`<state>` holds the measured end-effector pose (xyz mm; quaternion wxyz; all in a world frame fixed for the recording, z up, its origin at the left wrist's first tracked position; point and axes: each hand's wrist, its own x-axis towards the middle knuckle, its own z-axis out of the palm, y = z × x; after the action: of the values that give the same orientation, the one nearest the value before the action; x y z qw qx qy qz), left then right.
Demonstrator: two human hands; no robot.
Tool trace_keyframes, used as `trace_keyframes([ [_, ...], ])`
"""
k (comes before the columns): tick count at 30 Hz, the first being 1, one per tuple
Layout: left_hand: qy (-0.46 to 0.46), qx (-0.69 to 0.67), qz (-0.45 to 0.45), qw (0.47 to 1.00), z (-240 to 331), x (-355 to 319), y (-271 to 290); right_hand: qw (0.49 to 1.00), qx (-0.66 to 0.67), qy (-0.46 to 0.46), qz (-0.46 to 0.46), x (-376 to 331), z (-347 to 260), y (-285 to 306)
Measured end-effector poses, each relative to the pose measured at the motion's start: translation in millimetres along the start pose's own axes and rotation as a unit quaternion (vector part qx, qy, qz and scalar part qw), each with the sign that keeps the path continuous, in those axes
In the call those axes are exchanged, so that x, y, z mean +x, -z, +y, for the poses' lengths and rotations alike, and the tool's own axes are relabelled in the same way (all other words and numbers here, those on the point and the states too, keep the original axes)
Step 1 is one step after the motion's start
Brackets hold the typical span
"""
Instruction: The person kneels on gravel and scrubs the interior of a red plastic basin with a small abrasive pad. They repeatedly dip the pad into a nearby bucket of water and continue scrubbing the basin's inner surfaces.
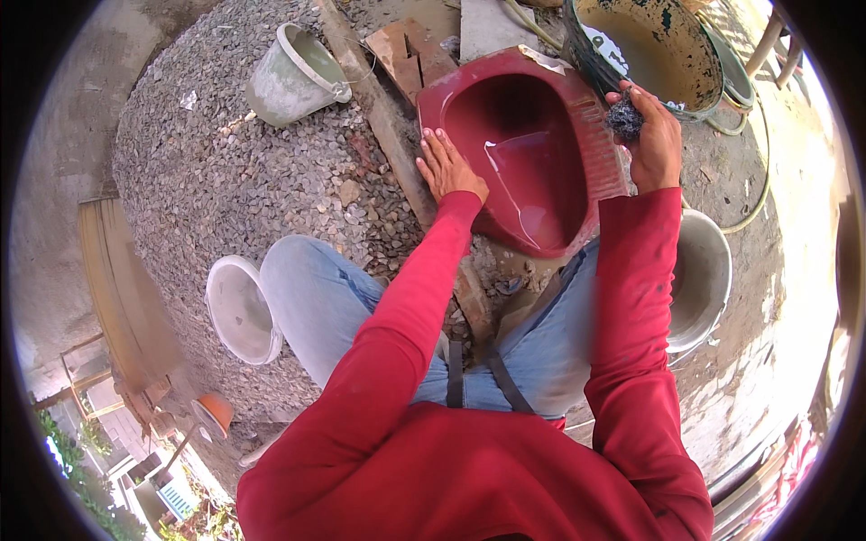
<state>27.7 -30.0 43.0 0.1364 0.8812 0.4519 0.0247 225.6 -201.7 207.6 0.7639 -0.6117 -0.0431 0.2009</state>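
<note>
A dark red squat toilet pan [469, 104] lies on the ground in front of me, with a little water in its bowl. My left hand [447, 168] rests flat on its left rim, fingers spread. My right hand [651, 137] hovers over the pan's ribbed right footrest and grips a dark grey scrubbing pad [622, 117]. Both my arms are in red sleeves and my knees in blue jeans show below.
A large worn green basin [686, 86] holding murky water stands just behind my right hand. A grey bucket [293, 77] lies on the gravel at upper left, a white bucket [236, 311] by my left knee, another bucket [708, 279] by my right knee. A wooden plank [379, 108] and bricks [410, 54] border the pan.
</note>
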Motion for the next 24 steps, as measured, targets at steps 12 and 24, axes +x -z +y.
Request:
trace_keyframes([
  [12, 0.055, -0.007, -0.029, 0.998, 6.4, -4.1, -0.3, 0.999, 0.04, -0.016, 0.028, 10.6, -0.2, 19.5],
  [24, -0.055, -0.046, 0.032, 0.997, 104.3, 47.4, 36.4, 0.944, 0.285, 0.009, 0.165, 7.0, -23.8, 77.2],
])
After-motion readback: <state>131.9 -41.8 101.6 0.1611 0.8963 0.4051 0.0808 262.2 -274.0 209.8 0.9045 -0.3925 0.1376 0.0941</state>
